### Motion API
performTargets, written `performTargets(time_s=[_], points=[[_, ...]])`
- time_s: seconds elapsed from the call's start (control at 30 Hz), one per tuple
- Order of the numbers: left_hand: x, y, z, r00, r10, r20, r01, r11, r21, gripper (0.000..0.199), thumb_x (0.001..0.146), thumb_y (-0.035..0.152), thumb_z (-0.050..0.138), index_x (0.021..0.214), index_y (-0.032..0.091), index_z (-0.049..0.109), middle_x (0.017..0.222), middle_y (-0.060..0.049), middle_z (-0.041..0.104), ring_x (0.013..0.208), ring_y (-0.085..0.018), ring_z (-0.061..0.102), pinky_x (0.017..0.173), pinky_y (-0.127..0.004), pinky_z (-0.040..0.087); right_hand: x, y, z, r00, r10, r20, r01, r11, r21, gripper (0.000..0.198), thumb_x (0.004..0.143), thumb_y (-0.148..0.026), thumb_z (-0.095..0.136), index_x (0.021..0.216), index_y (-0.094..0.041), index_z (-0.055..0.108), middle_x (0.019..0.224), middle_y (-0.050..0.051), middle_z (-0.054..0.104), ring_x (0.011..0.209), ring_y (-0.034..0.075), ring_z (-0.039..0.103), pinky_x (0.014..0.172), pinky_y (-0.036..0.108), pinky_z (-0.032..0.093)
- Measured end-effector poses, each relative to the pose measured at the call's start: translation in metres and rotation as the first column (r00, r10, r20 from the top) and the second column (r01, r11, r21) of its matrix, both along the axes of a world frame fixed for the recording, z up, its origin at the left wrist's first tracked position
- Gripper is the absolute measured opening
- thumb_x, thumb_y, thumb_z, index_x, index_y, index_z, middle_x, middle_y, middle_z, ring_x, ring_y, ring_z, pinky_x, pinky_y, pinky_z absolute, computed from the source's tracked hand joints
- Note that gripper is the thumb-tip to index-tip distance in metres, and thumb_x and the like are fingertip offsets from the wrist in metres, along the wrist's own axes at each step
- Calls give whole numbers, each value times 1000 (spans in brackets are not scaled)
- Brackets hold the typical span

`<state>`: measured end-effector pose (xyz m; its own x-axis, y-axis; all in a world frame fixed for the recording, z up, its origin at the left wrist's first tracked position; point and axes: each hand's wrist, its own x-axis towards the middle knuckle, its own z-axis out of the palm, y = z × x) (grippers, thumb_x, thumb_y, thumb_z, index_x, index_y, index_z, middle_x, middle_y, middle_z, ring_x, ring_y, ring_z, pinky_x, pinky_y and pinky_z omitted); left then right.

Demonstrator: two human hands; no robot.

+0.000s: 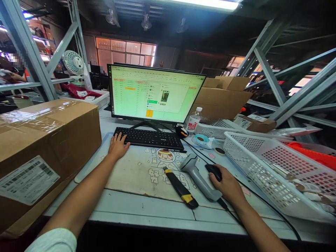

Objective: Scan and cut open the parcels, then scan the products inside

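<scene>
My left hand (119, 146) lies on the left end of a black keyboard (149, 138), its fingers spread over the keys. At the right, my right hand (229, 182) is wrapped round a black computer mouse (214, 171) on the printed desk mat (126, 175). Beside the mouse lies a grey barcode scanner (201, 180). A black and yellow utility knife (181, 189) rests left of the scanner. Behind the keyboard stands a lit monitor (128, 101) showing a spreadsheet with a chat window over it. A pen (172, 150) lies along the keyboard's front edge.
A taped cardboard box (52, 140) with a label fills the left side. White plastic baskets (262, 168) stand at the right. Near the monitor are a bottle (193, 120) and a tape roll (201, 139). Cables run across the right of the desk. Metal beams frame both sides.
</scene>
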<state>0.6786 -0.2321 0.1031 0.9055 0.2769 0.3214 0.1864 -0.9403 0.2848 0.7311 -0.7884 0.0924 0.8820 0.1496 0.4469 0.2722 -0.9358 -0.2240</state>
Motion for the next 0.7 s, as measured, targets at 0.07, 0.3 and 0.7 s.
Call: performTargets(time_s=[0.07,0.3,0.7], points=[[1,1,-1,1000,0,4,0,1000,1,66,105,53,44,161,17,46,172,-16,32,161,-39,24,133,-53,18,1,0,-1,999,29,21,-29,1000,0,65,91,-60,43,134,-16,62,137,16,67,124,34,65,111,51,52],[1,1,-2,1000,2,12,-2,1000,11,65,106,52,45,161,17,47,172,-15,33,161,-39,25,133,-53,19,-2,3,3,1000,0,-10,0,1000,16,71,90,-61,43,142,-14,57,136,19,67,121,34,67,108,52,54],[2,-1,-2,1000,10,22,-10,1000,8,64,105,51,48,160,17,49,171,-16,34,160,-39,27,132,-54,20,0,2,3,999,37,13,-37,999,13,66,89,-60,43,132,-14,64,136,19,67,123,34,66,112,52,52]])
